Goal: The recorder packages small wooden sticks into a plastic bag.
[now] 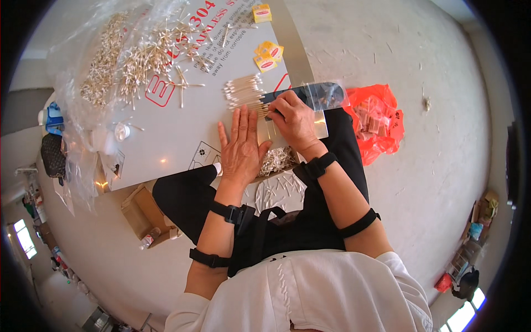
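My left hand (241, 148) lies flat on the table edge with its fingers stretched out. Its fingertips reach the lower end of a neat row of cotton swabs (243, 91). Beside the row's right end, my right hand (296, 119) is closed with thumb and fingers pinched together. What sits between those fingertips is too small to make out. Just beyond the right hand lies a dark flat strip (298, 92), with a clear plastic bag (326, 96) at its right end. Below both hands, an open box of loose cotton swabs (276, 161) shows partly between my wrists.
A large heap of cotton swabs (146, 63) spills from a clear plastic bag (72, 72) at the far left. Small yellow packets (269, 55) lie at the table's far right. A red bag (376, 119) rests on the floor, right; a cardboard box (146, 213) stands lower left.
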`<state>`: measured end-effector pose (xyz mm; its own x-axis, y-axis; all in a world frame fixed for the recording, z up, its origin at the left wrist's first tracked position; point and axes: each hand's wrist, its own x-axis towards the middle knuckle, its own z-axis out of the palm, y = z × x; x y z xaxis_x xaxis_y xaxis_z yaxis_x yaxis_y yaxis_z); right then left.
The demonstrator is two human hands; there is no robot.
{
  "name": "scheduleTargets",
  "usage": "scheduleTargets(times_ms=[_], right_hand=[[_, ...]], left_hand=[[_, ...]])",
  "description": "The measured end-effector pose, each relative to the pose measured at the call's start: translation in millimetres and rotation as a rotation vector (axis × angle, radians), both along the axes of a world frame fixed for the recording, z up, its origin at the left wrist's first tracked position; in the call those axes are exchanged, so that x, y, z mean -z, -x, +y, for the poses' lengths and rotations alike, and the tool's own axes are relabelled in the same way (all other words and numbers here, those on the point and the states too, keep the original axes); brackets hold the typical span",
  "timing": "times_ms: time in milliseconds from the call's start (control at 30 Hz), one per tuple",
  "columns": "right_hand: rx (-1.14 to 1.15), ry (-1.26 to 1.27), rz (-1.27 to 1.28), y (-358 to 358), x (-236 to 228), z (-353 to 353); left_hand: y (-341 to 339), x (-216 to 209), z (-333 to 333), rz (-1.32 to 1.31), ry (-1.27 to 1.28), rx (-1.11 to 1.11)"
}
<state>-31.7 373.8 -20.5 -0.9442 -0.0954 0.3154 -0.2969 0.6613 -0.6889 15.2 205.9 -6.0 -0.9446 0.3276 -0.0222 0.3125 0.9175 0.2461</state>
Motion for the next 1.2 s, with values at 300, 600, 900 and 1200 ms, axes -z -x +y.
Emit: scheduleTargets(times_ms=[300, 600, 900, 1200], right_hand=[[-0.084, -0.061, 0.057, -1, 0, 2], [-0.054, -0.062, 0.067, -5, 0, -1], [-0.002, 0.216, 0.035, 0, 0, -1], [0.159, 0.903, -0.114, 21, 13, -35]], left_hand=[[0, 5, -2, 0.013, -0.030, -0.009], [7, 3, 0, 0.098, -0.142, -0.065], [16, 8, 1, 0.116, -0.232, -0.106], [74, 20, 7, 0.143, -1.387, -0.447]])
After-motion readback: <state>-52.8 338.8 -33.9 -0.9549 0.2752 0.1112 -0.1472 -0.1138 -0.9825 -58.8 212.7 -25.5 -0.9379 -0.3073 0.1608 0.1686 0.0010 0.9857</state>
